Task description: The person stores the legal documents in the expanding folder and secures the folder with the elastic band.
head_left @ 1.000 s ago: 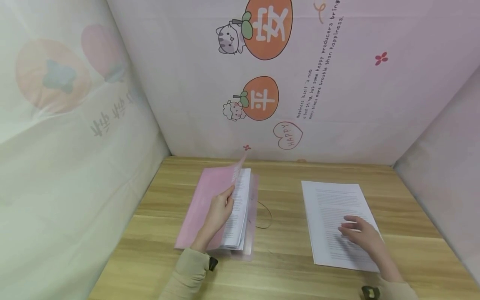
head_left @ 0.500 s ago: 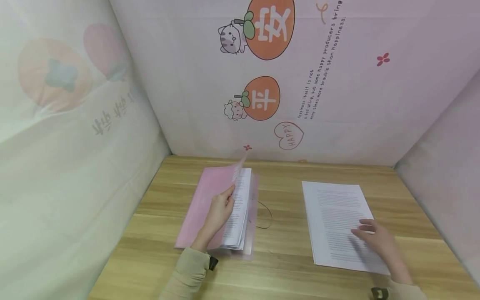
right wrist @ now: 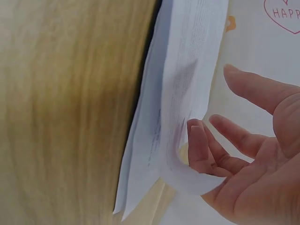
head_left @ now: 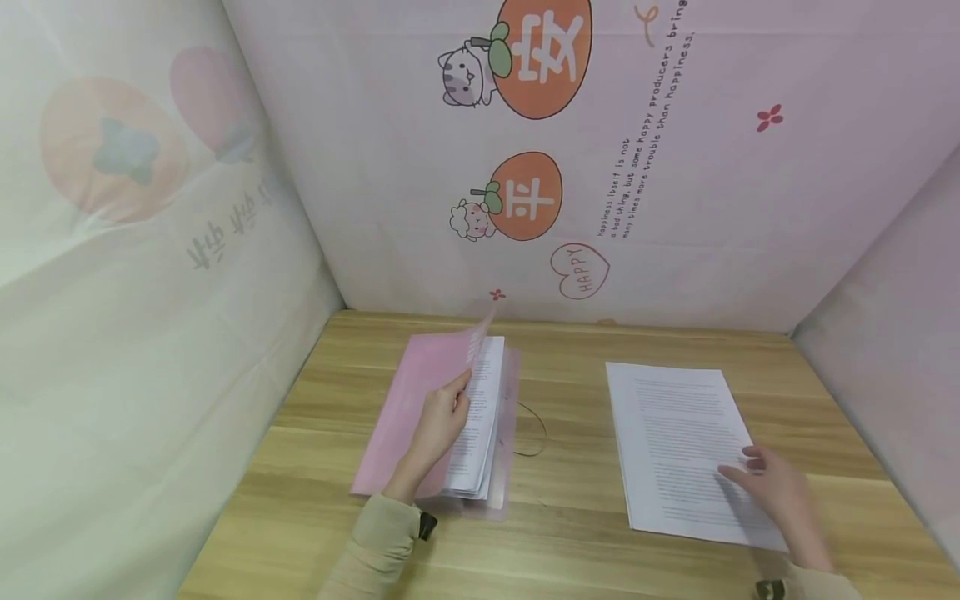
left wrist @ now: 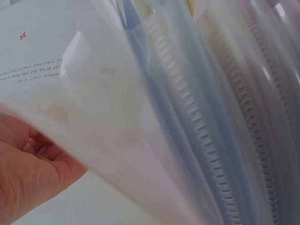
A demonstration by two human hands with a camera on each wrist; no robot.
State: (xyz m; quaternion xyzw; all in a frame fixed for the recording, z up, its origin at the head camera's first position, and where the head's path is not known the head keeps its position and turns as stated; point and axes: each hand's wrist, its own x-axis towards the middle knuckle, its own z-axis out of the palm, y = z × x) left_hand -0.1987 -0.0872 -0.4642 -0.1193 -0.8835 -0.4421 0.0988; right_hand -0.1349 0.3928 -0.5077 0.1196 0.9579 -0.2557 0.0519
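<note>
A pink file folder lies on the left of the table with its front cover partly raised. My left hand grips that cover by its free edge. Printed pages show beneath it, and the left wrist view looks in among clear sleeves with punched binding strips. To the right lies a small stack of printed paper. At its lower right edge is my right hand, thumb spread away from the fingers. In the right wrist view, the top sheet curls up against those fingers.
A thin elastic loop sticks out from the folder's right side onto the wooden table. Printed cloth walls enclose the back and both sides. Bare wood separates the folder from the paper stack.
My right hand has slid right across the paper stack, from over the printed text to its right edge. The left hand and the raised folder cover stay put.
</note>
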